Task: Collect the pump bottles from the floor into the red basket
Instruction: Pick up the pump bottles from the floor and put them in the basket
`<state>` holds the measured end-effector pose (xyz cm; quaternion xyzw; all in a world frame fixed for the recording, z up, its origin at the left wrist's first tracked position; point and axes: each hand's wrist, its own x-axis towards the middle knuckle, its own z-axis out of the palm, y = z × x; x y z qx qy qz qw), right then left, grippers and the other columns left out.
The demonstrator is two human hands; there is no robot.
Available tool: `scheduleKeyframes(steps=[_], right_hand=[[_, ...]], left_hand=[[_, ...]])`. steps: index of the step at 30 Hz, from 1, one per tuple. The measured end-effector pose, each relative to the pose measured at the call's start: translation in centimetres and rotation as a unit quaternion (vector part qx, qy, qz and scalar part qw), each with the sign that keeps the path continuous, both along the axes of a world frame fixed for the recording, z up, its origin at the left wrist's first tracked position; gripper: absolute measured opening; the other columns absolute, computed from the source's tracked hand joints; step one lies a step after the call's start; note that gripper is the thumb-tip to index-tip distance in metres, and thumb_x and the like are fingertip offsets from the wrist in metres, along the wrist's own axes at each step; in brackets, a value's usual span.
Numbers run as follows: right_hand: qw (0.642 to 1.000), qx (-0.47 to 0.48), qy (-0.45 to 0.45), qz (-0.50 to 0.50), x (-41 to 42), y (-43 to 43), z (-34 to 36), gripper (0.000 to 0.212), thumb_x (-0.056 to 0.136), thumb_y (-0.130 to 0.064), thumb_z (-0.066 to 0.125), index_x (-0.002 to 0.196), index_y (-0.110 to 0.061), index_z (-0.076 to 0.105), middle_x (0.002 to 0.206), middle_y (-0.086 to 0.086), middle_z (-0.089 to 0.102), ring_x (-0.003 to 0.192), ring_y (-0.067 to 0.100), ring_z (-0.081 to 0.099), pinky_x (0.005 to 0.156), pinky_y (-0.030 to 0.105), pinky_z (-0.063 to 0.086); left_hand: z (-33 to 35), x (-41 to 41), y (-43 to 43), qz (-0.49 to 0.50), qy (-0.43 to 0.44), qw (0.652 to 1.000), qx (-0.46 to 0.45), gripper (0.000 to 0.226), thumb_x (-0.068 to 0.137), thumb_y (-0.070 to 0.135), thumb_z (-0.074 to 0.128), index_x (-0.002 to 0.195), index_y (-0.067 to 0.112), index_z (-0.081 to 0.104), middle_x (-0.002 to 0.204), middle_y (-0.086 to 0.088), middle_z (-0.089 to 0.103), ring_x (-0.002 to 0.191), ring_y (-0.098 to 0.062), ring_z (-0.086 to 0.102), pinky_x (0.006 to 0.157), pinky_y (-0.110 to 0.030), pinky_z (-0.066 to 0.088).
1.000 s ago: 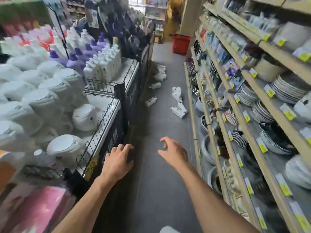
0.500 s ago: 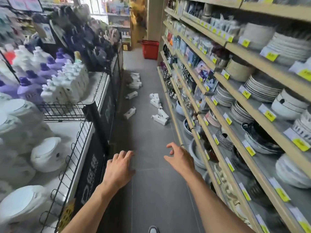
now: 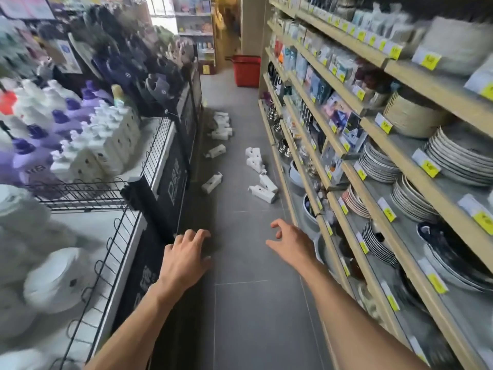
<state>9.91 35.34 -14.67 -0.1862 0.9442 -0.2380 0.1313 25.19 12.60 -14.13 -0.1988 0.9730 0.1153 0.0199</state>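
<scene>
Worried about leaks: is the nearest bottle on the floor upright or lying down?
Lying down. The bottle rests on its long side on the floor, pump end pointing left.

Bare forearms [image 3: 354, 313], bare hands [image 3: 184, 259]

White pump bottles [image 3: 261, 194], red basket [image 3: 246, 72], grey tiled floor [image 3: 248, 263], yellow price tags [image 3: 483, 221]
</scene>
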Motion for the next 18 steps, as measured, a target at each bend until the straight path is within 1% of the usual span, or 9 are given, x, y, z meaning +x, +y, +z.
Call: scheduleKeyframes(steps=[4, 6, 9, 14, 18], right_hand=[[1.0, -0.002, 0.001, -0.004, -3.9, -1.0, 0.2, 0.038, 0.089, -0.04, 0.07, 0.123, -0.032, 0.056, 0.105, -0.011, 0.06, 0.098, 0.017, 0.06, 0.076, 0.03, 0.043], [1.0, -0.002, 0.003, -0.007, -5.7, -1.9, 0.4, 0.038, 0.089, -0.04, 0.07, 0.123, -0.032, 0.056, 0.105, -0.011, 0.061, 0.1, 0.017, 0.061, 0.076, 0.03, 0.043], [1.0, -0.001, 0.001, -0.01, -8.1, -3.3, 0.5, 0.037, 0.089, -0.039, 0.07, 0.122, -0.033, 0.056, 0.105, -0.011, 0.06, 0.097, 0.017, 0.061, 0.075, 0.031, 0.044], [1.0, 0.016, -0.002, -0.013, -12.0, -6.3, 0.9, 0.036, 0.089, -0.039, 0.07, 0.121, -0.033, 0.055, 0.108, -0.009, 0.062, 0.099, 0.017, 0.062, 0.081, 0.033, 0.051], [1.0, 0.021, 0.005, -0.02, -15.6, -8.9, 1.4, 0.035, 0.088, -0.039, 0.07, 0.12, -0.034, 0.056, 0.11, -0.01, 0.064, 0.104, 0.017, 0.062, 0.085, 0.034, 0.052]], left_hand=[[-0.4, -3.8, -1.7, -0.001, -0.009, 1.0, -0.005, 0.058, 0.09, 0.046, 0.065, 0.141, 0.036, 0.04, 0.128, 0.005, 0.05, 0.12, -0.023, 0.051, 0.097, -0.041, 0.044], [-0.6, -5.9, -2.6, -0.006, -0.011, 1.0, -0.005, 0.058, 0.09, 0.045, 0.065, 0.141, 0.036, 0.04, 0.128, 0.005, 0.05, 0.12, -0.023, 0.05, 0.097, -0.041, 0.044], [-0.9, -9.4, -3.9, -0.02, -0.014, 1.0, -0.004, 0.058, 0.09, 0.046, 0.064, 0.142, 0.036, 0.04, 0.128, 0.005, 0.05, 0.12, -0.022, 0.051, 0.098, -0.041, 0.045], [-0.7, -15.4, -6.4, -0.042, -0.012, 0.999, 0.001, 0.058, 0.09, 0.046, 0.062, 0.143, 0.035, 0.04, 0.127, 0.004, 0.049, 0.119, -0.022, 0.051, 0.097, -0.04, 0.044], [-0.4, -19.8, -8.7, -0.052, -0.006, 0.999, 0.011, 0.06, 0.09, 0.044, 0.064, 0.144, 0.034, 0.039, 0.129, 0.004, 0.049, 0.121, -0.023, 0.051, 0.099, -0.041, 0.043]])
